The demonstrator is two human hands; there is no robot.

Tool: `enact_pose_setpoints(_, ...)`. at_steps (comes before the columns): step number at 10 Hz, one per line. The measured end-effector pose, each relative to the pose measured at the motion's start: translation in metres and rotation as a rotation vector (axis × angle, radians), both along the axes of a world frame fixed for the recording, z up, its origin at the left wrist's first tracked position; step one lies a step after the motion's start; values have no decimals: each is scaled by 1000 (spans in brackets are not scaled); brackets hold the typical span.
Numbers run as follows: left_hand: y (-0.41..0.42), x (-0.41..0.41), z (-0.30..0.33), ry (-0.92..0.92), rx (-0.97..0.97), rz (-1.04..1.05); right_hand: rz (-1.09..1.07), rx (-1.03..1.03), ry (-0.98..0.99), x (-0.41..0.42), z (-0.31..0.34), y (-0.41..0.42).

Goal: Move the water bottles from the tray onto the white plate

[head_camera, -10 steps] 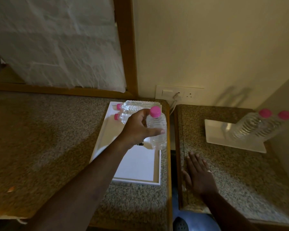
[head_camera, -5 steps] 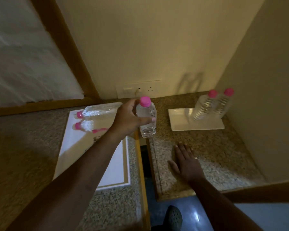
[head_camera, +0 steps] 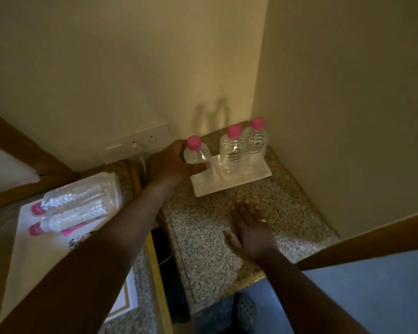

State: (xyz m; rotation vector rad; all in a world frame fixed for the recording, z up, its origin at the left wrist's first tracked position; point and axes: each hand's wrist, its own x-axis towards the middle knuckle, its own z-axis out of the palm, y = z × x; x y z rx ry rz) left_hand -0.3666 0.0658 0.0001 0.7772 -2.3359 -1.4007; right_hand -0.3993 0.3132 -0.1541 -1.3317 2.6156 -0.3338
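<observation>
My left hand point(head_camera: 169, 167) grips a clear water bottle with a pink cap point(head_camera: 196, 154), held upright over the left end of the white plate point(head_camera: 208, 186). Whether its base touches the plate is hidden by my fingers. Two more pink-capped bottles point(head_camera: 232, 153) point(head_camera: 255, 145) stand upright on the plate's right half, near the corner of the walls. Two bottles point(head_camera: 73, 197) point(head_camera: 68, 216) lie on their sides at the far end of the white tray point(head_camera: 34, 256) on the left counter. My right hand point(head_camera: 251, 232) rests flat, fingers spread, on the right granite counter.
A dark gap point(head_camera: 164, 256) separates the left counter from the right granite counter point(head_camera: 215, 249). A wall socket with a plugged cable point(head_camera: 136, 145) sits behind my left hand. Walls close in the plate at the back and right. A shoe point(head_camera: 244, 312) shows on the floor below.
My left hand has carried the bottle rightward from above the tray, across the gap, to the plate's left end. My right hand has stayed flat on the counter. The view has swung right.
</observation>
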Motion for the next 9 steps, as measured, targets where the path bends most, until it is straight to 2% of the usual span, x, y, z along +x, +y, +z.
enact_pose_setpoints(3, 8, -32, -17, 35, 26, -104, -22, -33, 18, -1, -2, 1)
enact_pose_setpoints(6, 7, -33, -27, 39, 29, -107, -17, 34, -10, -2, 2, 0)
enact_pose_setpoints(8, -12, 4, -22, -183, -154, -63, -5, 116, -73, -7, 13, 0)
enact_pose_setpoints(9, -29, 44, -8, -236, -171, -40, 15, 138, -67, -6, 32, -16)
